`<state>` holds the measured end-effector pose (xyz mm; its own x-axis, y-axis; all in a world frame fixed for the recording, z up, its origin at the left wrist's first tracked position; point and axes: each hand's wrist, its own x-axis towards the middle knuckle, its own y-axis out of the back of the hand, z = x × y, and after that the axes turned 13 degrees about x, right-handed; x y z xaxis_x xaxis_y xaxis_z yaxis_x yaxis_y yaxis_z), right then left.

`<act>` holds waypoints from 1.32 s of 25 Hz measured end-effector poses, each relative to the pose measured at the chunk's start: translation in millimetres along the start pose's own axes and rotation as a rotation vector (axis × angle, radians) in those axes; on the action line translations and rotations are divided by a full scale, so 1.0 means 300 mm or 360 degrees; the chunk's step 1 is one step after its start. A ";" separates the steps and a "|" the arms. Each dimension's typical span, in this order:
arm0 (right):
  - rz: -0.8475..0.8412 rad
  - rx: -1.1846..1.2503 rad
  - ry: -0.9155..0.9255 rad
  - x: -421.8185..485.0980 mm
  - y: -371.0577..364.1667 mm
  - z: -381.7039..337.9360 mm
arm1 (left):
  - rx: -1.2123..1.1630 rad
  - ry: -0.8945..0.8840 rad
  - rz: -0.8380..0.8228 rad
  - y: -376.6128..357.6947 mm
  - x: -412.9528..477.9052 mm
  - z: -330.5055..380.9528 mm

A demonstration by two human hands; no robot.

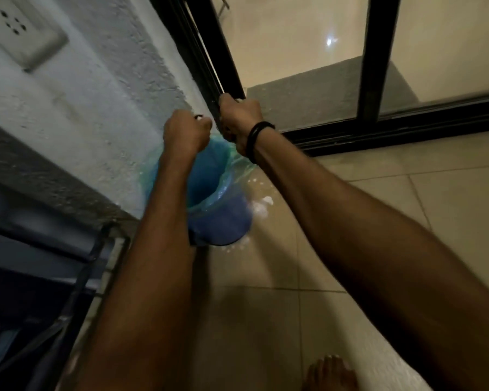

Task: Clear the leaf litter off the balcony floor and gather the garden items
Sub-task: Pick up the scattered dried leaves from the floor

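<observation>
- Your bare foot (331,373) is planted on the tiled floor (378,221); a steady base for this pull.
- White scraps (261,204) lie just beside the bin, so leave them for the next pass.
- The blue bin (220,221) is in the corner between the wall and the sliding door (378,66). It's blurred, so I can't tell if it's lifted.
- Left hand (185,134) and right hand (239,117): each grip is fully curled, apparently bunching the green liner (239,165) above the rim. Draw both sides up evenly so nothing spills.
</observation>
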<state>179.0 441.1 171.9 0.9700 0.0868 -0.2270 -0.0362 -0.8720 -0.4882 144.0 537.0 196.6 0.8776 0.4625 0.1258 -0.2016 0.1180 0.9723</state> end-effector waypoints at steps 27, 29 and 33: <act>0.0876 0.0029 0.0060 -0.249 0.909 -0.296 | -0.1293 -0.0522 -0.0529 -0.337 -0.420 0.774; 0.1115 -0.0357 0.0059 -0.377 1.160 -0.278 | -0.1122 -0.0885 -0.0623 -0.456 -0.641 0.919; 0.1460 -0.1370 -0.0321 -0.769 1.587 -0.208 | -0.0608 -0.1494 -0.1000 -0.605 -1.109 1.100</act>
<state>-47.0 -24.2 44.4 0.6156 -0.7059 -0.3505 -0.4311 -0.6739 0.6001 32.0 71.8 43.1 0.8120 -0.5747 -0.1018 0.4005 0.4216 0.8135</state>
